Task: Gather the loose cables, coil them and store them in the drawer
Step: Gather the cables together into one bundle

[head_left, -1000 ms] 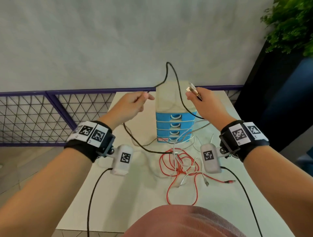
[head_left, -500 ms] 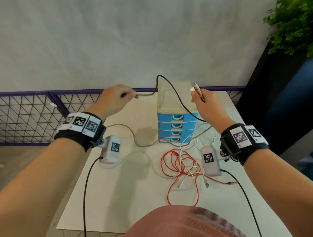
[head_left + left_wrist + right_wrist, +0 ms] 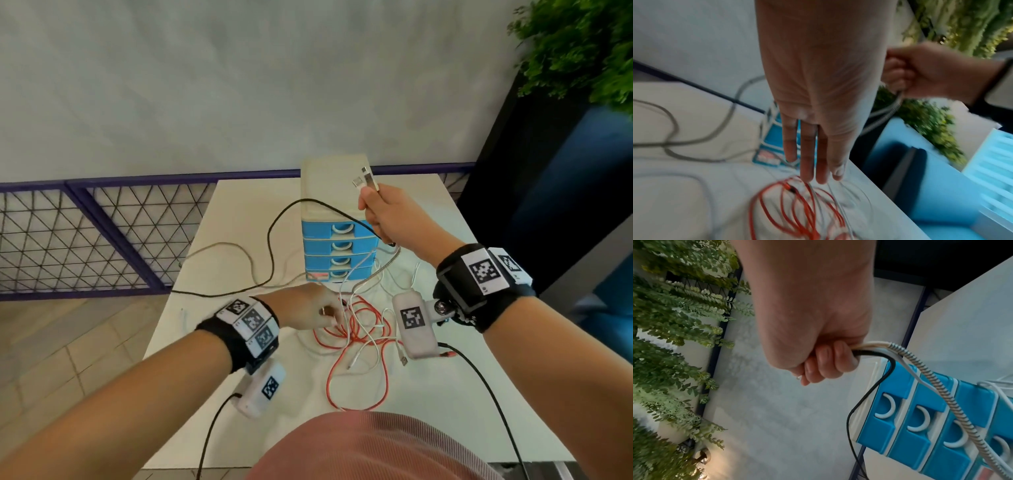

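A person stands at a white surface (image 3: 445, 404) strewn with loose cables. The right hand (image 3: 394, 216) is raised above a small blue drawer unit (image 3: 337, 246), fingers curled tight around a bundle of cable ends: a black cable (image 3: 270, 240), a white one and a metal-braided cable (image 3: 380, 270), with their plugs (image 3: 365, 178) sticking up out of the fist. These cables trail down and to the left across the surface. The left hand (image 3: 308, 310) is low, just in front of the drawer unit, palm down with fingers straight and close together, fingertips (image 3: 807, 177) at the near edge of a tangled red cable (image 3: 356, 329) and thin white cables (image 3: 356, 356); it grips nothing. That tangle lies just right of the left hand, directly below the raised right hand, so the left hand is much nearer to it. All four drawers appear closed.
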`<state>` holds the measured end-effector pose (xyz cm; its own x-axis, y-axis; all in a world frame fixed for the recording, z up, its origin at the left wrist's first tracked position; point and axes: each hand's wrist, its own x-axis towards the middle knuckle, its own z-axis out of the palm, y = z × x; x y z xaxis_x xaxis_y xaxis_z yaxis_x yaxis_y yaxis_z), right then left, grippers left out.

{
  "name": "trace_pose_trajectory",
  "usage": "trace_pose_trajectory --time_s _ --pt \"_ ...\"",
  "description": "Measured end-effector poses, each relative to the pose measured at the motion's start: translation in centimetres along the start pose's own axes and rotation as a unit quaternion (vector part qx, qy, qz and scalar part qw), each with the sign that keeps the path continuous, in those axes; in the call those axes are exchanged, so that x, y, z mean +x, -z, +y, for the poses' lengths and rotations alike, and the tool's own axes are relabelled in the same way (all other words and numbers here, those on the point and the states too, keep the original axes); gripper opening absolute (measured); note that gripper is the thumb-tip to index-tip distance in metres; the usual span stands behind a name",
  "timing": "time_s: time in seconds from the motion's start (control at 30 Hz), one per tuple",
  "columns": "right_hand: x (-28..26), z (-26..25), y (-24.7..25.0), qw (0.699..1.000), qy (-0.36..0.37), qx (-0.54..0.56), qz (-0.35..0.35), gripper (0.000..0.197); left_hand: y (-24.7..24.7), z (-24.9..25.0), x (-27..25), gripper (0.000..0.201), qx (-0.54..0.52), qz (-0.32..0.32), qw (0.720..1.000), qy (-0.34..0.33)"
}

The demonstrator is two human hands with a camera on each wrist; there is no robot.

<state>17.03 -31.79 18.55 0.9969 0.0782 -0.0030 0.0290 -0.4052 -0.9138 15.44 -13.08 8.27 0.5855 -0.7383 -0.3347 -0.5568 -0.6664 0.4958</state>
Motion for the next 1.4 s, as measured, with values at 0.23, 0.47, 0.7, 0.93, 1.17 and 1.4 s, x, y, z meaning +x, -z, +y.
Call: trace_pose_trajectory --time_s 0.23,0.47,0.7,0.93,1.17,1.4 --pt "-1.5 0.6 0.7 1.0 -0.009 -0.023 0.001 0.033 -5.5 3.6 3.3 0.019 0.043 -0.144 0.985 -0.086" --pt "-2.7 1.7 1.7 0.998 -0.015 -0.058 0.002 0.033 -9.8 4.5 4.8 0.044 0.138 -0.189 0.968 -0.091" --pt "-2.9 2.4 2.2 0.996 -0.021 -0.082 -0.01 0.033 -10.3 4.1 4.9 0.024 0.137 -0.167 0.975 -0.043" --pt "-2.3 2.0 0.8 0.997 -0.022 -0.052 -0.051 0.032 -8.2 2.8 3.5 0.008 0.056 -0.096 0.993 -0.033" --pt "-1.4 1.7 -1.9 0.994 -0.013 -0.039 -0.1 0.028 1.6 3.7 -0.5 0.01 -0.127 0.094 0.987 -0.029" --pt "-0.6 1.8 -3.9 0.988 -0.042 0.001 -0.148 0.03 6.5 0.6 -4.4 0.018 -0.29 0.303 0.906 0.053"
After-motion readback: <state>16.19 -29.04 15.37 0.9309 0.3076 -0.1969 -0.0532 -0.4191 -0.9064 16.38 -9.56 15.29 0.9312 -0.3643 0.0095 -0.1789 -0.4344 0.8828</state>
